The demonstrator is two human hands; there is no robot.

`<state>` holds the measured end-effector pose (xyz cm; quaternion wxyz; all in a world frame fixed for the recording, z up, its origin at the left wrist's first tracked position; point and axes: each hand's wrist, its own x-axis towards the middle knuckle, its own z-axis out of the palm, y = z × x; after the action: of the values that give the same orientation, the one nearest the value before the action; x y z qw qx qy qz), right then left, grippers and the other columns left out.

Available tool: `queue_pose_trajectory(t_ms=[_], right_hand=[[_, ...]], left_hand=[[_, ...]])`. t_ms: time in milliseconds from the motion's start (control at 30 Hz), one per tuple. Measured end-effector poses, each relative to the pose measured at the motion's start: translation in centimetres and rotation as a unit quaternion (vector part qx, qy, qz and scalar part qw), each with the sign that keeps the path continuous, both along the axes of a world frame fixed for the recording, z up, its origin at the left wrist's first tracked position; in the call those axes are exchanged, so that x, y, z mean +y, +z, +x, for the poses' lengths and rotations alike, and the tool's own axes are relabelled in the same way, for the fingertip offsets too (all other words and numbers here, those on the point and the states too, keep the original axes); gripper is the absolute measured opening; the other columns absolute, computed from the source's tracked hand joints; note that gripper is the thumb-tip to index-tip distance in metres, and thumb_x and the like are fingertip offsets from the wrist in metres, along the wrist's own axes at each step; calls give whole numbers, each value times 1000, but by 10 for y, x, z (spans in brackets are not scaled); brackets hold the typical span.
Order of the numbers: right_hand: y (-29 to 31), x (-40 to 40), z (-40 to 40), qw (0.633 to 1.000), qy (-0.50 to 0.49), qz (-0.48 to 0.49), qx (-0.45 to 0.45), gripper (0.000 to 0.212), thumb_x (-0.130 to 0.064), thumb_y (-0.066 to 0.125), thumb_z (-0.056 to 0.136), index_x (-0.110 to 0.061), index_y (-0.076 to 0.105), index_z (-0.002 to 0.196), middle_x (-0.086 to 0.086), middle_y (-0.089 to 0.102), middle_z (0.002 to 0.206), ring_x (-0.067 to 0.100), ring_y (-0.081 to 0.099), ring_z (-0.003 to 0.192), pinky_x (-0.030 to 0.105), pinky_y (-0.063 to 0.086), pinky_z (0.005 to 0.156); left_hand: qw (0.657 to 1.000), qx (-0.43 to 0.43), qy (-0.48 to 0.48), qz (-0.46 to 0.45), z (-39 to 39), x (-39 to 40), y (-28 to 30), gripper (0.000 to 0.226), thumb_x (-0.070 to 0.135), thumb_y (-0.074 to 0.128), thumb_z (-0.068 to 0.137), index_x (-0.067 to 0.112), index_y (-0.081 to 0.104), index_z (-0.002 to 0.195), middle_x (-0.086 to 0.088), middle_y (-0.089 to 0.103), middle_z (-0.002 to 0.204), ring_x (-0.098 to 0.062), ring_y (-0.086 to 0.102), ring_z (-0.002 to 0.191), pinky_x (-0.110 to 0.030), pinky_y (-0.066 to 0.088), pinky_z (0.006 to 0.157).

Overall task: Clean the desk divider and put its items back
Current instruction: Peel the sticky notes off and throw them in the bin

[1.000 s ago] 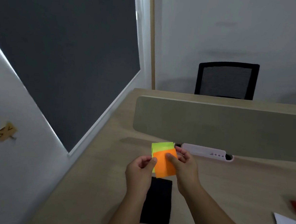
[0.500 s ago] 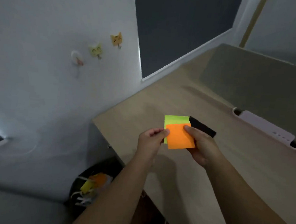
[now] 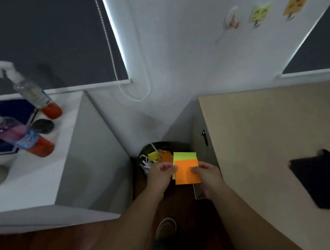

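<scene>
Both hands hold a small stack of sticky notes: an orange note (image 3: 187,171) on top, green notes (image 3: 184,155) behind it. My left hand (image 3: 160,172) pinches the stack's left edge, my right hand (image 3: 208,175) grips its right side. The notes hover above a black waste bin (image 3: 148,149) holding paper scraps and crumpled yellow and orange notes. A black cloth (image 3: 318,178) lies on the wooden desk (image 3: 257,131) to the right. The desk divider is out of view.
A white cabinet (image 3: 46,155) at the left carries two spray bottles with orange bases (image 3: 33,94) (image 3: 24,138) and a dark book. Cat-shaped stickers (image 3: 259,13) hang on the wall. My shoe (image 3: 166,228) stands on the dark floor below the bin.
My view has swung left and down from the desk and divider to the bin beside the desk. Both hands kept hold of the notes and now hold them above the bin.
</scene>
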<state>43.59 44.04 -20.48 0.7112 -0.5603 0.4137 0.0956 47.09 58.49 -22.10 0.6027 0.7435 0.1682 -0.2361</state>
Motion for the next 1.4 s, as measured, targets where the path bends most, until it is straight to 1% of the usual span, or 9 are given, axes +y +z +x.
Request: queue_pose_trajectory(t_ms=[233, 467, 667, 733, 833, 967, 1067, 1200, 1400], right_hand=[[-69, 43, 69, 995, 63, -38, 66, 53, 1, 56, 84, -12, 48, 134, 12, 56, 114, 21, 56, 89, 36, 52, 73], [-154, 63, 133, 987, 120, -28, 100, 55, 1, 56, 83, -13, 46, 135, 12, 54, 119, 26, 54, 98, 48, 50, 93], [-199, 74, 169, 984, 141, 3, 113, 60, -5, 55, 87, -18, 36, 143, 16, 45, 137, 26, 52, 97, 43, 50, 84], [-202, 76, 174, 978, 159, 31, 135, 69, -14, 58, 88, -25, 26, 147, 14, 41, 144, 32, 51, 113, 45, 45, 89], [-197, 74, 173, 967, 189, 45, 166, 74, -26, 55, 91, -29, 11, 151, 14, 32, 150, 35, 41, 128, 47, 37, 97], [-181, 61, 162, 974, 172, 25, 148, 61, -26, 54, 92, -22, 26, 147, 13, 38, 146, 32, 45, 124, 46, 37, 102], [-155, 52, 151, 978, 159, 23, 136, 48, -22, 53, 92, -19, 42, 138, 9, 53, 122, 25, 54, 101, 44, 41, 99], [-103, 32, 126, 989, 112, 52, 80, 38, -19, 52, 93, -16, 50, 131, 5, 59, 106, 22, 58, 98, 37, 44, 89], [5, -25, 56, 992, -59, 95, -61, 31, -14, 45, 96, -14, 52, 125, 9, 65, 103, 23, 62, 91, 32, 47, 83]], left_hand=[[995, 60, 45, 66, 47, 42, -79, 11, 23, 75, 81, 22, 73, 91, -7, 73, 104, -22, 67, 97, -44, 56, 92], [985, 111, 55, 117, 102, 62, -163, 13, 25, 73, 83, 20, 73, 95, -8, 72, 110, -23, 67, 99, -33, 53, 85], [983, 117, 58, 133, 135, 69, -214, 31, 28, 71, 85, 13, 72, 112, -9, 72, 114, -22, 67, 97, -34, 55, 87], [982, 119, 40, 140, 139, 71, -218, 36, 33, 67, 88, 13, 70, 118, -9, 70, 119, -23, 67, 101, -32, 53, 90], [980, 117, 12, 158, 139, 72, -212, 43, 34, 52, 98, 9, 58, 133, -12, 62, 134, -26, 58, 120, -21, 38, 84], [983, 100, 17, 151, 130, 78, -196, 43, 29, 54, 98, 4, 56, 134, -14, 58, 138, -26, 54, 127, -21, 38, 90], [987, 106, 25, 117, 118, 85, -184, 38, 32, 59, 93, 9, 66, 122, -15, 66, 127, -28, 62, 116, -39, 48, 103], [994, 91, -2, 61, 101, 70, -127, 18, 30, 57, 95, 27, 74, 87, -4, 75, 98, -24, 70, 95, -45, 54, 94], [986, 52, -144, -68, 69, -3, 8, 29, 34, 42, 102, 24, 63, 119, 9, 72, 105, -14, 69, 98, -30, 48, 83]])
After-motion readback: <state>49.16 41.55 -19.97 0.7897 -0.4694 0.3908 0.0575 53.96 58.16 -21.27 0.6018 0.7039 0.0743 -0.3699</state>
